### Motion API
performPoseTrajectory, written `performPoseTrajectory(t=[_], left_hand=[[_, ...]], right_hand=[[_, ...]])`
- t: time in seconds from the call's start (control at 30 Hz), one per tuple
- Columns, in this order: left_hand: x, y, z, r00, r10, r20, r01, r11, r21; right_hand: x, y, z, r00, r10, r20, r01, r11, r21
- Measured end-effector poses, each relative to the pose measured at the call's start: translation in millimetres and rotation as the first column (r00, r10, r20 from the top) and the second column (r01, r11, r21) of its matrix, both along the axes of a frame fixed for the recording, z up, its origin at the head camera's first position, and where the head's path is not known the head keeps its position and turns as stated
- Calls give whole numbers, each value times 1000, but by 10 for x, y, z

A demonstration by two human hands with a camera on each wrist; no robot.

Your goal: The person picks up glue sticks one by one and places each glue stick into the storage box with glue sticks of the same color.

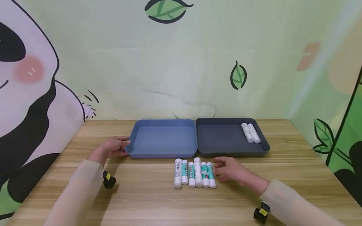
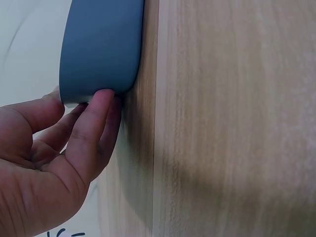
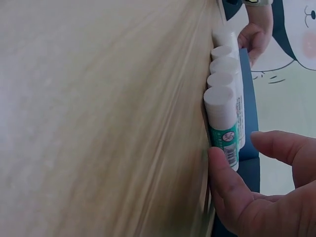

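My left hand [image 1: 114, 146] rests its fingertips against the left end of the blue tray [image 1: 161, 155]; the left wrist view shows the fingers [image 2: 86, 133] on the tray's outer wall and the thumb near its rim. Several glue sticks lie side by side in front of the trays, some white, such as one white glue stick [image 1: 198, 172], some green and white. At the row's right end, my right hand [image 1: 230, 169] is beside the green-and-white glue stick [image 1: 211, 175]. Its thumb and fingers are spread apart, with a fingertip at or very near that stick.
A dark grey tray [image 1: 220, 153] stands against the blue tray's right side. Two white glue sticks [image 1: 250, 133] lie together in its right part. Behind the wooden table [image 1: 141, 201] hangs a backdrop [image 1: 181, 69] printed with a panda and leaves.
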State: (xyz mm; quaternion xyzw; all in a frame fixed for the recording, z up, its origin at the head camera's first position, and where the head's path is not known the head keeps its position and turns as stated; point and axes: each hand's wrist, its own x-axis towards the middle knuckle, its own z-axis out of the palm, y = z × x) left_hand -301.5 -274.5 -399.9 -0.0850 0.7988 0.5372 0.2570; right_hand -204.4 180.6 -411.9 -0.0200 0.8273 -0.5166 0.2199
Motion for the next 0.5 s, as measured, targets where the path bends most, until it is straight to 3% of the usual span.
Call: performPoseTrajectory(t=[0.5], left_hand=[[-20, 0, -7, 1000, 11, 5, -11, 1000, 1]], right_hand=[[-15, -110, -24, 1000, -11, -19, 12, 998, 55]])
